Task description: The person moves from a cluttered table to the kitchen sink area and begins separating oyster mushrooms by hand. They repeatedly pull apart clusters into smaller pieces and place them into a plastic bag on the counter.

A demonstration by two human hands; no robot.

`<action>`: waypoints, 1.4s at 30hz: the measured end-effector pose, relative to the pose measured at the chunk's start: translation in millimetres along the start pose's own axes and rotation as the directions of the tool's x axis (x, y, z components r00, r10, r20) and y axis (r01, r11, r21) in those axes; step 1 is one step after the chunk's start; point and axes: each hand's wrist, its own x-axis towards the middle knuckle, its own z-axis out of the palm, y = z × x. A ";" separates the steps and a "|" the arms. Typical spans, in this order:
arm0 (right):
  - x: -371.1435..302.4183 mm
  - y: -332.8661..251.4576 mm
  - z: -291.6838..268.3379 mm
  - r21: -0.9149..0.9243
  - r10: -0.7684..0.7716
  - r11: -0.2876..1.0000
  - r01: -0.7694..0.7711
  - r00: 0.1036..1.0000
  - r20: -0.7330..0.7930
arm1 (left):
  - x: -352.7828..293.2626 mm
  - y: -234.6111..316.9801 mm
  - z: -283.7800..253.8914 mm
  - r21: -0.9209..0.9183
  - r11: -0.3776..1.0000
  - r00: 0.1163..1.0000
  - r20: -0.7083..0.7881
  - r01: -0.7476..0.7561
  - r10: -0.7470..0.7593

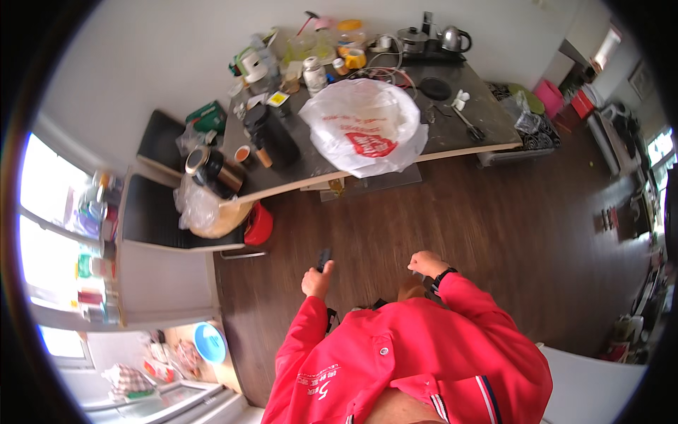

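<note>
My left hand is closed round a slim dark object; its kind cannot be made out. My right hand, with a black watch at the wrist, has its fingers curled together. Whatever those fingers hold, if anything, is hidden. Both hands hang over the floor in front of my red jacket, apart from each other. Beyond them a white plastic bag with red print sits at the front of a dark table, touched by neither hand.
On the table stand a black jug, a white bottle, an electric kettle and a whisk-like utensil. A thermos flask and a red bucket are at the left. Dark chairs flank the table.
</note>
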 end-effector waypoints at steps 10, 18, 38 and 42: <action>-25.4 156.2 -71.8 0.336 0.286 0.917 -0.214 0.941 -0.182 | -21.8 254.1 27.3 0.134 0.768 0.774 -0.006 -0.626 0.633; -43.2 276.3 -114.0 0.404 0.213 0.913 -0.051 0.905 -0.369 | -39.6 469.3 54.2 -0.320 0.634 0.699 -0.159 -0.704 0.697; -38.2 417.6 -146.4 0.594 0.475 0.779 -0.200 0.807 -0.351 | 51.1 677.1 51.2 -0.113 0.657 0.638 -0.409 -0.745 0.653; -23.8 441.1 -175.2 0.671 0.498 0.730 -0.133 0.775 -0.388 | 82.5 698.6 38.9 -0.050 0.695 0.644 -0.429 -0.717 0.634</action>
